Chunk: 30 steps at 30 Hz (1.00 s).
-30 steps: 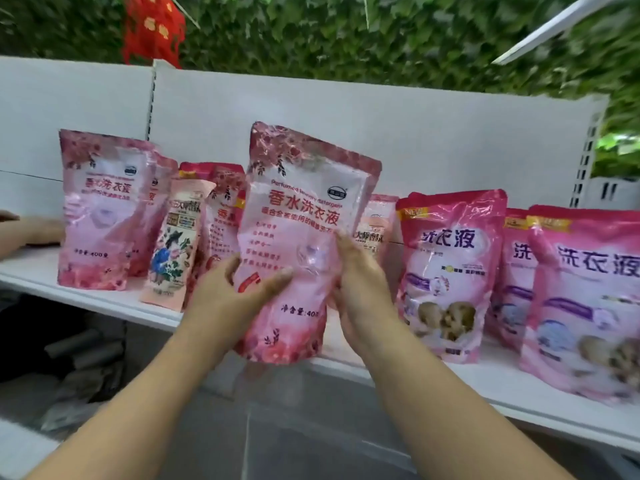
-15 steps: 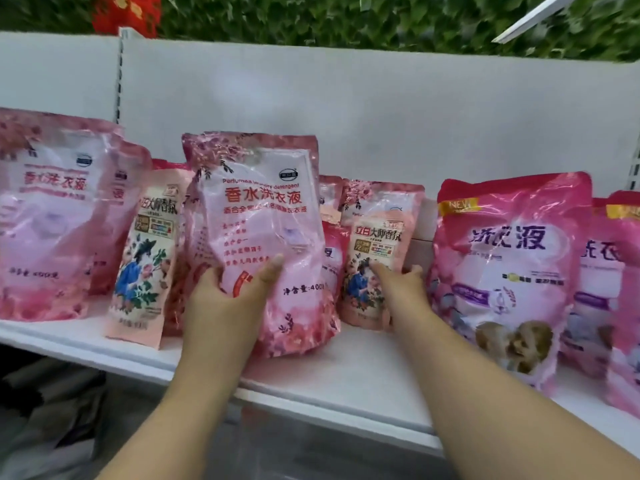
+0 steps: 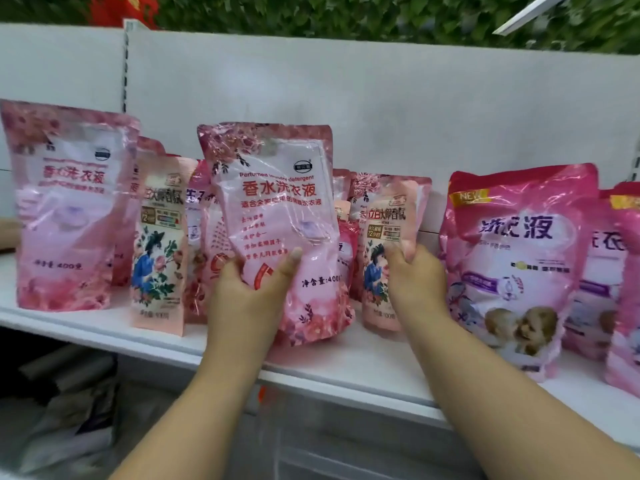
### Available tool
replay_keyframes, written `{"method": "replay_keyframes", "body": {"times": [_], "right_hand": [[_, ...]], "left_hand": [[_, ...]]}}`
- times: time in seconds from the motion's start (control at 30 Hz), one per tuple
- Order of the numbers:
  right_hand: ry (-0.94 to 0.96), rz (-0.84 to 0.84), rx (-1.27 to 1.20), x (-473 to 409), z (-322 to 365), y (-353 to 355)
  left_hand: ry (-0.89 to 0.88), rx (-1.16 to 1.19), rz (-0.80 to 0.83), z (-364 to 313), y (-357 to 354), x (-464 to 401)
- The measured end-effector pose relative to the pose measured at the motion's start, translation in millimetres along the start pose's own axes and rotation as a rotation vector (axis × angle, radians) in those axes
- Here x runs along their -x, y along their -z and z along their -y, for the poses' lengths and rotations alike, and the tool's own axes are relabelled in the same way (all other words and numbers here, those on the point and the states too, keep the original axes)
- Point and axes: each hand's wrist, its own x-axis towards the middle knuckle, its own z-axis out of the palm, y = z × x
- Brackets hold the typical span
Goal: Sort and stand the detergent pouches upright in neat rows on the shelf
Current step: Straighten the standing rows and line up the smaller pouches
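A white shelf (image 3: 346, 368) carries a row of pink detergent pouches in front of a white back panel (image 3: 381, 109). At the far left a large pale pink pouch (image 3: 65, 206) stands upright near the shelf's front edge. Just right of it stands a narrower peach pouch (image 3: 161, 247) with a flower picture, overlapping darker pink pouches behind it. Next, the left hand (image 3: 247, 292) grips the lower part of a rose-patterned pouch (image 3: 277, 220), thumb across its front, fingers hidden behind; the pouch stands with its base on the shelf and its top leaning slightly left. To its right, the right hand (image 3: 412, 275) holds a second peach pouch (image 3: 384, 237) by its right edge, fingers curled round it; this pouch stands upright on the shelf, partly behind the rose-patterned one. Farther right stands a big bright pink pouch (image 3: 512, 258) marked NEW, with more pouches of that kind cut off by the frame's right edge.
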Motion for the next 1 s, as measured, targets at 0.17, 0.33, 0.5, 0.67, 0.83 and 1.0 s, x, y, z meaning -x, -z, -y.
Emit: {"method": "replay_keyframes", "body": {"times": [0.17, 0.33, 0.5, 0.67, 0.83, 1.0], "right_hand": [[-0.063, 0.069, -0.189, 45.9, 26.7, 33.1], [-0.06, 0.009, -0.341, 68.4, 50.0, 70.0], [-0.064, 0.139, -0.487, 99.3, 62.4, 82.5], [-0.101, 0.245, -0.629, 128.6, 82.4, 67.7], [-0.043, 0.233, -0.628, 137.8, 102.3, 31.1], [-0.035, 0.179, -0.515, 148.2, 104.1, -46.2]], "left_hand": [[-0.014, 0.057, 0.054, -19.0, 6.3, 16.2], [-0.035, 0.133, -0.027, -43.9, 16.0, 51.0], [-0.053, 0.215, -0.147, -59.5, 51.6, 75.8], [-0.134, 0.109, -0.223, -60.0, 107.7, 75.5], [-0.195, 0.016, -0.295, -46.1, 168.7, 44.2], [-0.241, -0.024, -0.139, -42.8, 205.0, -22.4]]}}
